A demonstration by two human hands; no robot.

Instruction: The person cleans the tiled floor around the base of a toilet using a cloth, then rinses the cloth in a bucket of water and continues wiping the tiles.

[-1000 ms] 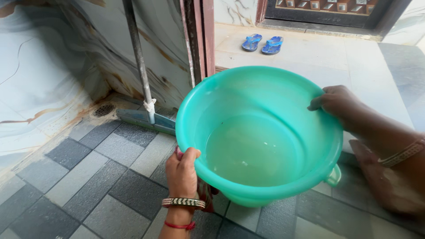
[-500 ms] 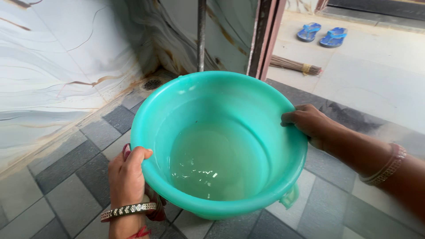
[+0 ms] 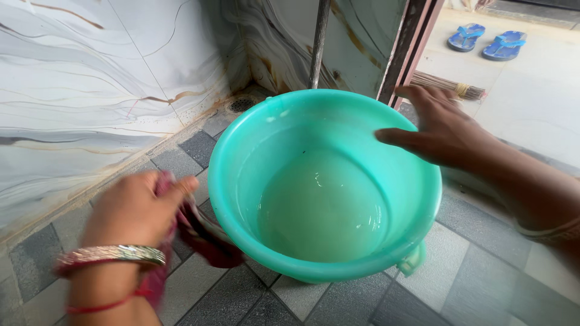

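Item: round turquoise plastic tub (image 3: pixel 338 115), standing on the grey tiled floor (image 3: pixel 471 265) near the corner where the marbled wall tiles (image 3: pixel 90 90) meet, its mouth facing up; being round, it has no long axis, and only a small moulded lug (image 3: pixel 412 261) on the near-right rim marks a side. Contents: a shallow pool of cloudy, pale water (image 3: pixel 323 205) covering the bottom, the walls above it bare. Right hand (image 3: pixel 444 130): spread open over the far-right rim, fingers extended and apart, thumb pointing inward across the mouth, gripping nothing (whether the palm touches the rim cannot be told). Left hand (image 3: pixel 136 208): just left of the tub's near-left wall, blurred, fingers curled closed around a dark red cloth (image 3: pixel 205 238) that hangs down toward the floor between hand and tub; it does not hold the rim. Relation: the tub lies between the two hands, the rim directly under the right fingers and just to the right of the left ones; the right hand is the nearer to it. Surroundings: a floor drain (image 3: pixel 241 104) in the corner beyond the tub; a metal pole (image 3: pixel 318 42) upright behind the far rim; a dark door frame (image 3: pixel 411 45); past it a bundle broom (image 3: pixel 450 87) lying on the pale floor and a pair of blue slippers (image 3: pixel 486 41) farther out.
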